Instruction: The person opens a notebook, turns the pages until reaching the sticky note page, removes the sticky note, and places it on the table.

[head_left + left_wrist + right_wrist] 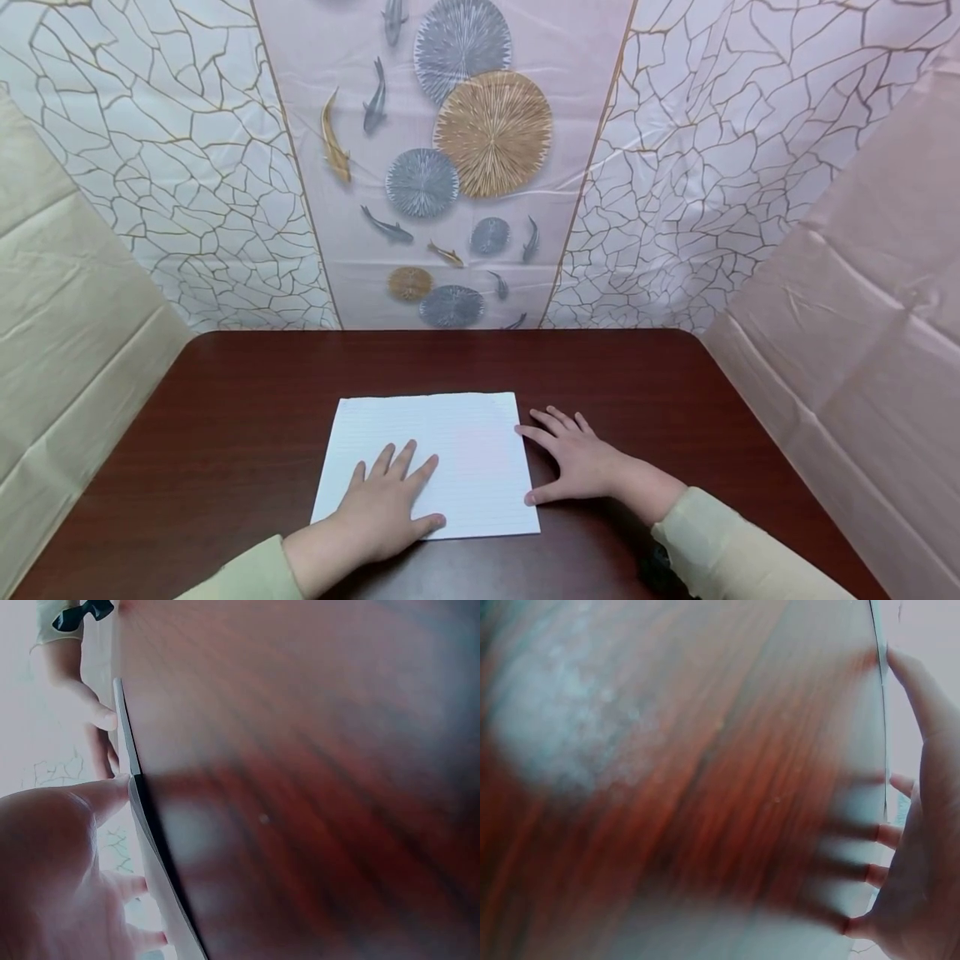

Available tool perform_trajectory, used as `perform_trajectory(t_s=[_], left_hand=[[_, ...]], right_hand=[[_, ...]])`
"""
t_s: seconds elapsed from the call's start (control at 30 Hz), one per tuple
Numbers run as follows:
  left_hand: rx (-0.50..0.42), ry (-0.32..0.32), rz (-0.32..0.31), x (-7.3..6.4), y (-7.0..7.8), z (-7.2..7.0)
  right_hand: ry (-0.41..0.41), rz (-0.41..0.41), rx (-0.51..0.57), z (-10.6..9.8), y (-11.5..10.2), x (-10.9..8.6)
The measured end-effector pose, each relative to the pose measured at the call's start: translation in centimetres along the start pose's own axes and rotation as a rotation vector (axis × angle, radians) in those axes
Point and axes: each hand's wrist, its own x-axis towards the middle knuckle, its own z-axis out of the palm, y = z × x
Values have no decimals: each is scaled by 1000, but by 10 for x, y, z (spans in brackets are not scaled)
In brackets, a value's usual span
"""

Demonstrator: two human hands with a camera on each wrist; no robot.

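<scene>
A pad of white lined paper [480, 467] lies flat on the dark wooden table, a torn-looking edge along its far side. My left hand [382, 508] rests on the pad's left part with fingers spread. In the left wrist view its thumb [112, 796] touches the pad near the edge. At the pad's right edge is my right hand [581, 462], its fingers spread; thumb and index fingertips meet that edge, while the other fingertips reach the table beside it. The right wrist view shows these fingertips [889, 835] down at the table surface.
The reddish-brown table [247, 375] has rounded far corners. Patterned cloth [465, 167] with fish and round leaf shapes hangs behind it, and plain cloth walls [847, 333] flank both sides. A dark device [660, 571] sits at the right wrist.
</scene>
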Motion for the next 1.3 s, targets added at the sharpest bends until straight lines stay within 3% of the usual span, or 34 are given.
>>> perform_trajectory(t_s=[0.37, 0.67, 1.3], left_hand=[[2, 12, -1, 1, 0, 1], [1, 2, -1, 2, 1, 0], [2, 16, -4, 2, 2, -2]], right_hand=[[-29, 28, 43, -4, -2, 1], [-64, 30, 1, -4, -10, 0], [-44, 43, -42, 0, -12, 2]])
